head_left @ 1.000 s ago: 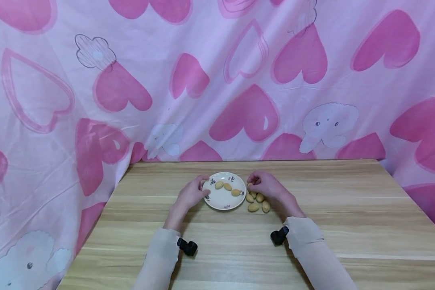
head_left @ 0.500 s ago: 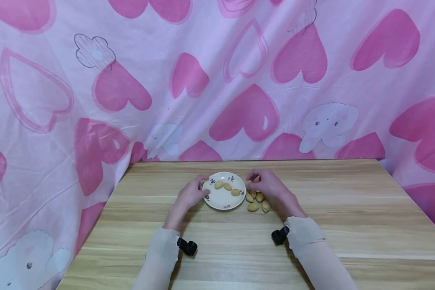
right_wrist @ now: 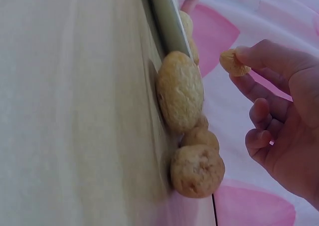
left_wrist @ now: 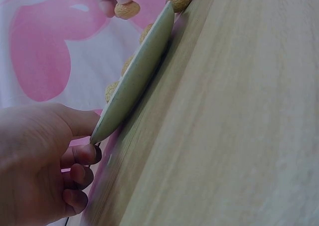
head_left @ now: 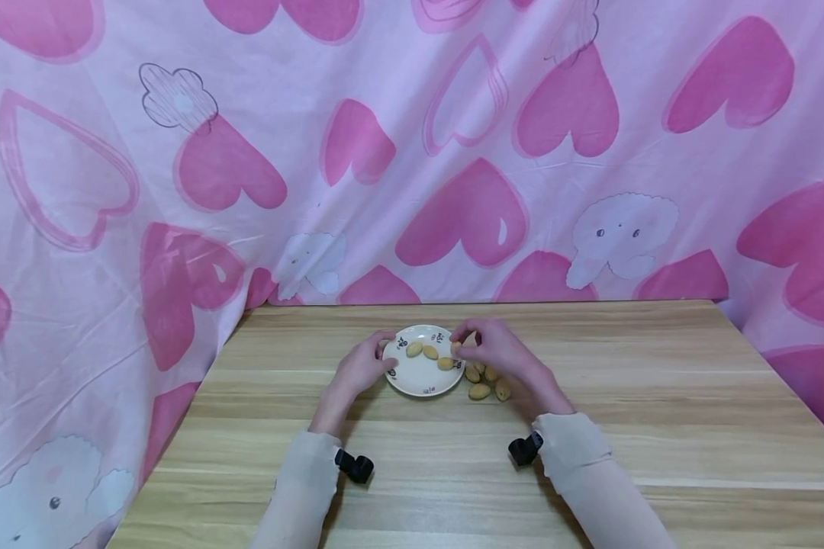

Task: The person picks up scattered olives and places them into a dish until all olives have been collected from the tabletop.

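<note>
While the left hand grips the plate, the right hand hovers, half-curled, pinching a nut

Pale sleeves, black wrist cameras

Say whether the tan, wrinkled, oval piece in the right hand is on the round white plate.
Off: the right hand pinches the piece clear of the plate in both wrist views.
</note>
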### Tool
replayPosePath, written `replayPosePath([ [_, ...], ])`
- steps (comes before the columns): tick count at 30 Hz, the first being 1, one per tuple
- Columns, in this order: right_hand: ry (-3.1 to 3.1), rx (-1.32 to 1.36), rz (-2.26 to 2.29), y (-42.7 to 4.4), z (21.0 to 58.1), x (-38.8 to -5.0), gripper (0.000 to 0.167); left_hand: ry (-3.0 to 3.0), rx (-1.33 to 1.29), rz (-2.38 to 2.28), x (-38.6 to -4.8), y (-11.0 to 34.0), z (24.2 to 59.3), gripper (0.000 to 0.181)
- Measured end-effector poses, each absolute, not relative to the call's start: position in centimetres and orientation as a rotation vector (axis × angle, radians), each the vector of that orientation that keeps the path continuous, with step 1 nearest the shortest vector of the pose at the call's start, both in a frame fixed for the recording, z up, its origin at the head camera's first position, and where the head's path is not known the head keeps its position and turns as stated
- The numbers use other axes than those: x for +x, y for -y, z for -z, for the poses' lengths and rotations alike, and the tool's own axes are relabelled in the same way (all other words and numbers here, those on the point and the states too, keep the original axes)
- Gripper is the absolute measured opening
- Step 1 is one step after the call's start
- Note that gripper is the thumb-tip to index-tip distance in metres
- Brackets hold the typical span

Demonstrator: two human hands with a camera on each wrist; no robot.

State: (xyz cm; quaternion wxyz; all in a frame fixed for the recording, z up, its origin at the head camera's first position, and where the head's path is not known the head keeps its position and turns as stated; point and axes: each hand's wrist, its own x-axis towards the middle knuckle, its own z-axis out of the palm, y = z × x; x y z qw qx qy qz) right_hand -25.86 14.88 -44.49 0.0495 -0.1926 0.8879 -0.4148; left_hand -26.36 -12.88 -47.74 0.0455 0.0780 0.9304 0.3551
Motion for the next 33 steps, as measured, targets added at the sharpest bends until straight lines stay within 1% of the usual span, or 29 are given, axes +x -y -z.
replayPosePath([
  [10,-2.673,-0.726,1.23,-13.6,44.8,-25.7,0.018,-2.838,0.229,-1.089,-26.3,12.8,47.7,0.053],
  [18,-2.626,-0.831,1.117,-12.7,45.2,-25.4,0.016,-2.842,0.249,-1.088,-26.3,12.8,47.7,0.055],
  [33,-2.659,-0.801,0.967,-12.0,45.1,-24.8,0.014,-2.837,0.23,-1.077,-26.2,12.7,47.5,0.056],
])
